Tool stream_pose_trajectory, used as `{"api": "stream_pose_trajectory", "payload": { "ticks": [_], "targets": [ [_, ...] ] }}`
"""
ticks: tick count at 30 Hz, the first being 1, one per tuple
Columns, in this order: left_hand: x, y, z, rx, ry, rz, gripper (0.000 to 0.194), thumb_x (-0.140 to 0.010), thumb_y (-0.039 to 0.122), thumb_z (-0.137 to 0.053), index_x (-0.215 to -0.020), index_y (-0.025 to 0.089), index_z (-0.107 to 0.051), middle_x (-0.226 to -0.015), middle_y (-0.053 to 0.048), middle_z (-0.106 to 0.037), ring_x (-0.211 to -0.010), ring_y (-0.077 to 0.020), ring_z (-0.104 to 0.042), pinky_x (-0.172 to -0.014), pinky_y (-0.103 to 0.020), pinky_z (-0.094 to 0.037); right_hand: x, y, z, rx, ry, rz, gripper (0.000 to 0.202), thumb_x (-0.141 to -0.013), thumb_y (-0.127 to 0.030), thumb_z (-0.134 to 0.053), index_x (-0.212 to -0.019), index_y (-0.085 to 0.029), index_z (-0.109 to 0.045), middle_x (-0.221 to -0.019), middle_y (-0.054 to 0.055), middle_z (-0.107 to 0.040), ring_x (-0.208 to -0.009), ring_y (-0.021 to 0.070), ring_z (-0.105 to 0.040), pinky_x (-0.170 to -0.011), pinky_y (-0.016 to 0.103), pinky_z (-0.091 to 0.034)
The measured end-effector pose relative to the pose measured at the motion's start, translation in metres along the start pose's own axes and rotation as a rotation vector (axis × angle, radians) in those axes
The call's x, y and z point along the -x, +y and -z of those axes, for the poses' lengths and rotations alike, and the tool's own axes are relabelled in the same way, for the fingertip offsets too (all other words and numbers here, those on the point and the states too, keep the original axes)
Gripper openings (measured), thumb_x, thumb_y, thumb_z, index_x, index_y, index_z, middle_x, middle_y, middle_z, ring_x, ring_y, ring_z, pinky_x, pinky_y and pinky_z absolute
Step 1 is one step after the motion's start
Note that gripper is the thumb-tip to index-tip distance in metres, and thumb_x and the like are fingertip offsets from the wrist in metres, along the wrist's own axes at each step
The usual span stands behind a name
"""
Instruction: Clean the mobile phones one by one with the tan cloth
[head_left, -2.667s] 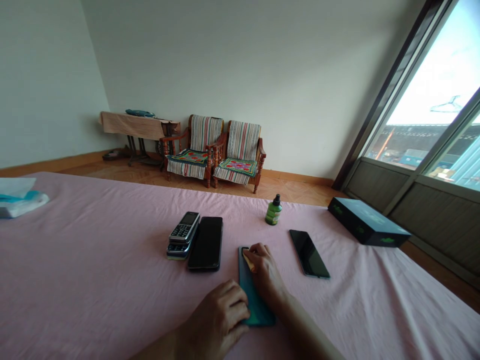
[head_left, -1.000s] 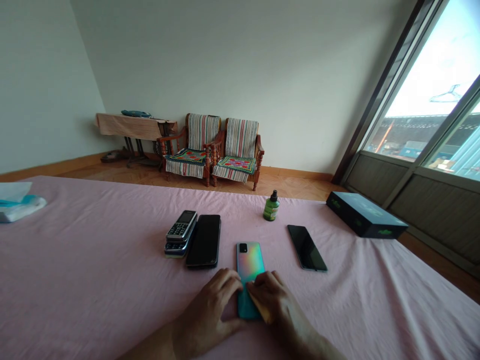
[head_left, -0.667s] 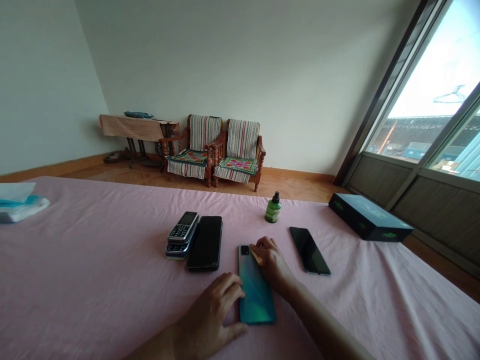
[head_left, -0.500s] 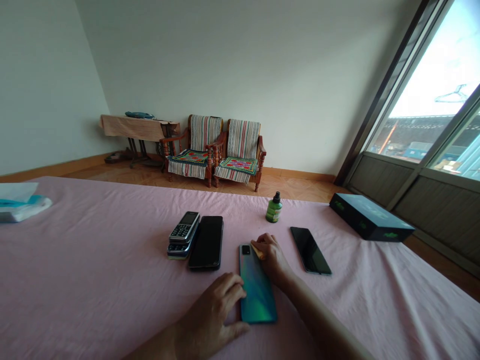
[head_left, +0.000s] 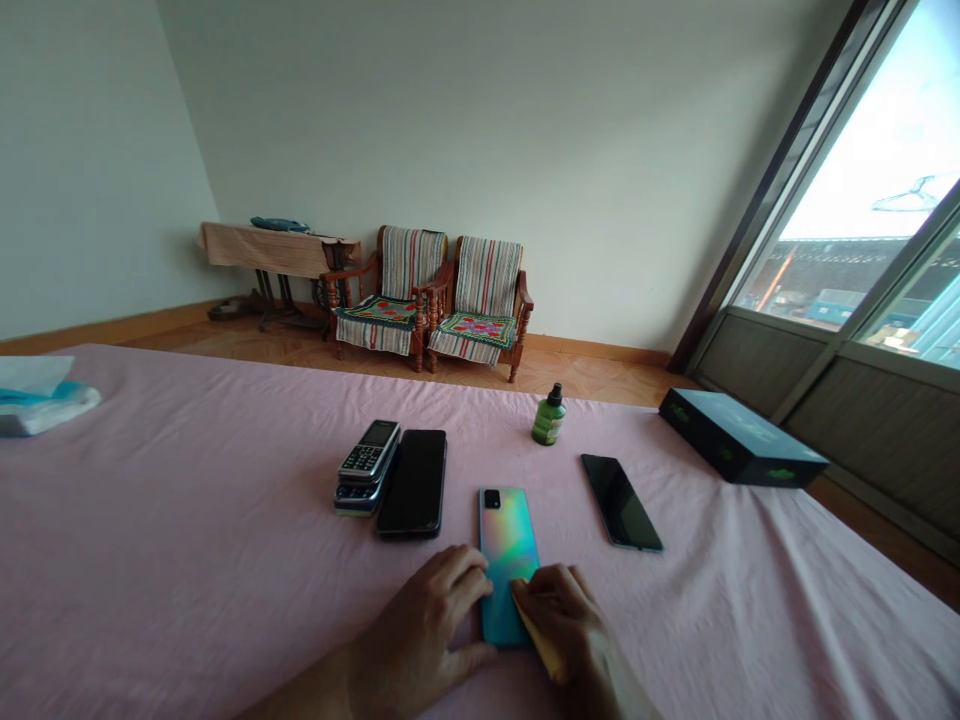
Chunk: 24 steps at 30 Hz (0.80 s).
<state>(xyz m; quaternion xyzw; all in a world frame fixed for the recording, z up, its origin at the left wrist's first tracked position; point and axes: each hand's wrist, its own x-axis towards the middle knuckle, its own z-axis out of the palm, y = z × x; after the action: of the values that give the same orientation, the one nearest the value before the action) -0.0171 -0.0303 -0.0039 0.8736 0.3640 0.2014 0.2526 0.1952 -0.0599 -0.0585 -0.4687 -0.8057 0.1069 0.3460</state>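
Observation:
Face down on the pink cloth lies a shiny blue-green smartphone [head_left: 507, 530], its camera block at the top left. My left hand [head_left: 431, 620] steadies it, with curved fingers against its left edge and the thumb by its bottom corner. Bunched in my closed right hand [head_left: 574, 625] is a small yellow cloth [head_left: 546, 650], pressed against the lower right part of the phone's back. Left of this phone lies a black smartphone [head_left: 413, 484], screen up, beside a stack of keypad phones [head_left: 367, 465]. Another dark smartphone [head_left: 622, 502] lies to the right.
Behind the phones stands a green spray bottle [head_left: 549, 416]. A flat black box [head_left: 742, 437] sits at the right edge of the pink-covered table [head_left: 187, 560]. At the far left is a tissue pack [head_left: 45, 400]. Two wooden chairs [head_left: 480, 290] stand beyond.
My right hand has slid with the yellow cloth from the phone's top right edge down to its lower right part. My left hand and the phone have stayed in place.

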Motion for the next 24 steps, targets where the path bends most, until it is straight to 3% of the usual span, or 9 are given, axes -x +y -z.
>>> {"api": "stream_pose_trajectory", "payload": {
  "ticks": [5, 9, 16, 20, 24],
  "targets": [
    [0.0, -0.002, -0.001, 0.01, 0.007, -0.011, 0.043, -0.07, 0.013, -0.079, -0.108, 0.021, -0.06, -0.115, -0.005, -0.056, -0.109, -0.023, -0.053, -0.098, -0.036, -0.044, -0.001, -0.003, 0.001, -0.008, -0.045, 0.014, 0.034, -0.089, -0.011, -0.05, -0.114, -0.029, -0.064, -0.091, 0.007, -0.058, -0.085, 0.0199, -0.056, -0.072, 0.03, -0.053],
    [-0.001, 0.002, 0.001, -0.004, -0.007, -0.013, 0.043, -0.068, 0.013, -0.08, -0.105, 0.021, -0.06, -0.115, -0.005, -0.057, -0.108, -0.024, -0.053, -0.098, -0.037, -0.044, -0.039, -0.004, 0.004, 0.004, -0.06, -0.041, 0.026, -0.087, -0.008, -0.053, -0.097, -0.025, -0.07, -0.092, 0.006, -0.057, -0.086, 0.0195, -0.054, -0.074, 0.03, -0.049],
    [-0.001, 0.004, 0.003, -0.017, -0.012, 0.004, 0.041, -0.068, 0.016, -0.081, -0.103, 0.02, -0.06, -0.113, -0.004, -0.057, -0.108, -0.0241, -0.052, -0.098, -0.037, -0.042, -0.093, 0.003, -0.01, -0.003, -0.075, 0.029, 0.026, -0.082, 0.001, -0.055, -0.089, -0.02, -0.069, -0.093, 0.005, -0.056, -0.09, 0.0184, -0.051, -0.077, 0.028, -0.044],
    [0.0, 0.004, 0.001, -0.059, -0.004, 0.025, 0.035, -0.069, 0.018, -0.08, -0.097, 0.02, -0.058, -0.107, -0.003, -0.057, -0.102, -0.0239, -0.053, -0.093, -0.038, -0.044, -0.096, 0.001, -0.01, 0.006, -0.073, 0.037, 0.025, -0.082, 0.001, -0.055, -0.084, -0.019, -0.07, -0.091, 0.005, -0.055, -0.088, 0.0178, -0.05, -0.078, 0.028, -0.044],
    [0.0, 0.004, 0.0, -0.081, 0.061, 0.084, 0.042, -0.063, 0.018, -0.083, -0.09, 0.02, -0.051, -0.099, -0.002, -0.055, -0.096, -0.0235, -0.053, -0.089, -0.037, -0.044, -0.079, -0.013, -0.004, -0.052, -0.139, 0.04, 0.022, -0.083, -0.002, -0.057, -0.083, -0.021, -0.07, -0.091, 0.004, -0.055, -0.089, 0.0181, -0.051, -0.077, 0.029, -0.044]
  ]
}}
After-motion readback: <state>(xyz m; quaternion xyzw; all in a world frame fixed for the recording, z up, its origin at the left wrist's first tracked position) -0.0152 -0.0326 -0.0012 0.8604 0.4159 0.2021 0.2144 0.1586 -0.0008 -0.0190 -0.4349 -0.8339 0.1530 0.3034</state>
